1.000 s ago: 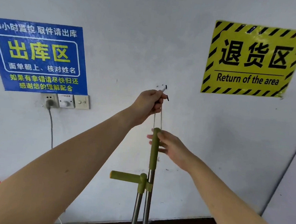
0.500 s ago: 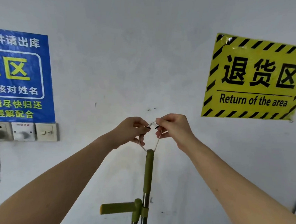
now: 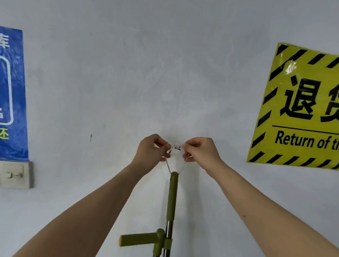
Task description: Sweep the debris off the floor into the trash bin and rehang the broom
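Head camera faces a pale grey wall point(image 3: 128, 66), and we go left to right. Far left, a blue sign point(image 3: 6, 94) with white and yellow characters runs off the frame edge. Just below it sit a socket plate and a cream wall switch point(image 3: 13, 174), side by side.

Now the action in the middle! The left hand point(image 3: 153, 152) is up at the wall, fingers curled in, thumb and fingertips pinched tight on the left strand of a thin white cord loop point(image 3: 168, 164). Right beside it, the right hand point(image 3: 201, 153) mirrors that, pinched closed on the right strand. Between the two hands sits a small hook point(image 3: 176, 147) on the wall, partly hidden by fingertips; whether the cord is over it, I cannot tell.

The two strands run down in a V and meet at the top of the broom handle point(image 3: 172, 198), olive green, hanging upright just below the hands. Lower down, the green grip gives way to a metal pole. Clipped alongside is a second green handle point(image 3: 138, 238), sticking out sideways to the left.

Far right, a yellow sign point(image 3: 308, 109) with black hazard stripes reads "Return of the", cut off by the frame.
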The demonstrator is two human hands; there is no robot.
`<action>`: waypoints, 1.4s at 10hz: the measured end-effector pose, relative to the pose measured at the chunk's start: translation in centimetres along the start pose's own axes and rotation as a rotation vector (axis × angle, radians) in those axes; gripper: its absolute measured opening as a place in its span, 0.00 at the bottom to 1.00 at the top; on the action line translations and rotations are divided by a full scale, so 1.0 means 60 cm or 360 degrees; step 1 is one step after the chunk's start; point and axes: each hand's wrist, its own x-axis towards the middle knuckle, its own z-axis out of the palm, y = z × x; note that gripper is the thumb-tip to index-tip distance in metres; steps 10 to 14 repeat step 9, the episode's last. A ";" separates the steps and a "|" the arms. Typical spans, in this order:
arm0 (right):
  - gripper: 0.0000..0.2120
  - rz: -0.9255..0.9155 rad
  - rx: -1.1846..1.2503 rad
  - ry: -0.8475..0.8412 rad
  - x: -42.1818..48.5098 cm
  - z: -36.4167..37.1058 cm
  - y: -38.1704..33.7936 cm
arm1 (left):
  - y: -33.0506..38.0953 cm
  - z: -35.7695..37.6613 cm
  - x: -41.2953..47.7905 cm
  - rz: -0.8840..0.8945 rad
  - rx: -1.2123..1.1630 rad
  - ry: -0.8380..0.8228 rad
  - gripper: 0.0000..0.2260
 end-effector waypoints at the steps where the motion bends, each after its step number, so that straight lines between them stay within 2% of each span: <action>1: 0.09 -0.0160 -0.0291 0.0096 0.041 0.014 0.027 | -0.023 0.013 0.031 0.0053 0.0365 0.0151 0.07; 2: 0.07 -0.0235 -0.0352 0.0174 0.063 0.024 0.050 | -0.039 0.023 0.044 0.0123 0.0529 0.0188 0.08; 4: 0.09 -0.0222 -0.0297 0.0209 0.066 0.031 0.084 | -0.063 0.023 0.044 0.0625 0.1060 0.0097 0.11; 5: 0.12 -0.0260 -0.0449 0.0167 0.064 0.031 0.092 | -0.076 0.031 0.035 0.0904 0.1366 -0.0008 0.07; 6: 0.13 -0.0220 -0.0534 0.0116 0.061 0.033 0.085 | -0.084 0.040 0.030 0.0894 0.1444 0.0015 0.06; 7: 0.10 -0.0221 -0.0602 0.0029 0.055 0.031 0.070 | -0.080 0.047 0.029 0.0769 0.1517 -0.0041 0.07; 8: 0.07 -0.0100 -0.0532 -0.0117 0.032 0.019 0.016 | -0.058 0.043 0.018 0.0555 0.1401 -0.0104 0.10; 9: 0.10 -0.0255 0.0024 -0.0149 -0.016 -0.028 -0.071 | -0.017 0.019 0.005 0.0492 0.1157 0.0015 0.14; 14: 0.10 -0.0255 0.0024 -0.0149 -0.016 -0.028 -0.071 | -0.017 0.019 0.005 0.0492 0.1157 0.0015 0.14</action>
